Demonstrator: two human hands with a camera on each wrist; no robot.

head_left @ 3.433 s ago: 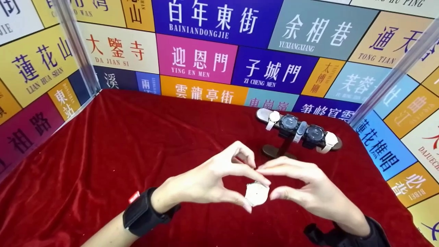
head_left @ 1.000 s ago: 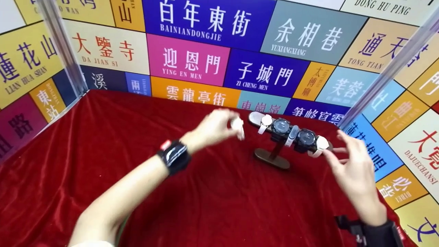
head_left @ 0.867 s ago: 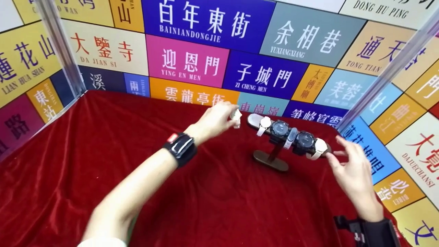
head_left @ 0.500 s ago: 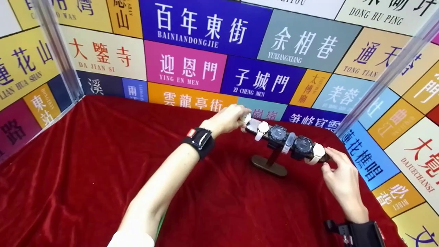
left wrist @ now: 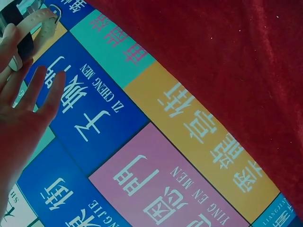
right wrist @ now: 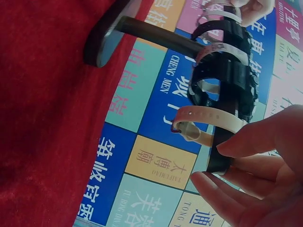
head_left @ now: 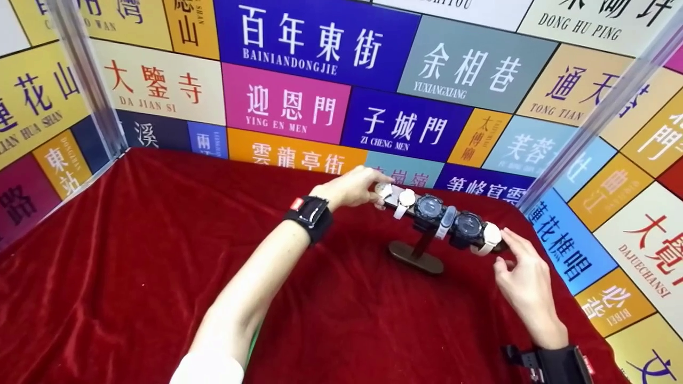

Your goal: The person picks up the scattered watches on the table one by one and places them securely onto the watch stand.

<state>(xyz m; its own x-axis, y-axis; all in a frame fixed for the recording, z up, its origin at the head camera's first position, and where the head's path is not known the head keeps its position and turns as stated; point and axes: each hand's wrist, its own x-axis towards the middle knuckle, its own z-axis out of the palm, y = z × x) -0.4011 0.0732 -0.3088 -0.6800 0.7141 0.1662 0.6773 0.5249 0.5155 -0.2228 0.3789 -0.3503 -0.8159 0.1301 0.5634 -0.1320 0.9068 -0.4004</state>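
Observation:
In the head view my left hand (head_left: 352,186) pinches a white watch (head_left: 383,190) at the left end of the dark display stand's bar (head_left: 394,198). The left wrist view shows a pale strap (left wrist: 40,19) with its buckle, beside the fingers of that hand (left wrist: 28,109). My right hand (head_left: 525,280) holds the bar's right end, thumb and fingers on either side of it in the right wrist view. Along the bar sit a white watch (head_left: 406,198), two black watches (head_left: 428,206), a slim grey band (head_left: 447,218) between them, and a cream watch (head_left: 490,233).
The stand's oval base (head_left: 416,258) rests on a wrinkled red velvet cloth (head_left: 160,266). Colourful panels (head_left: 288,101) with printed characters rise behind and on both sides. Clear posts (head_left: 603,101) stand at the corners.
Both hands went from the white watch at the front to the stand. The left hand carried the watch to the bar's left end; the right took hold of its right end.

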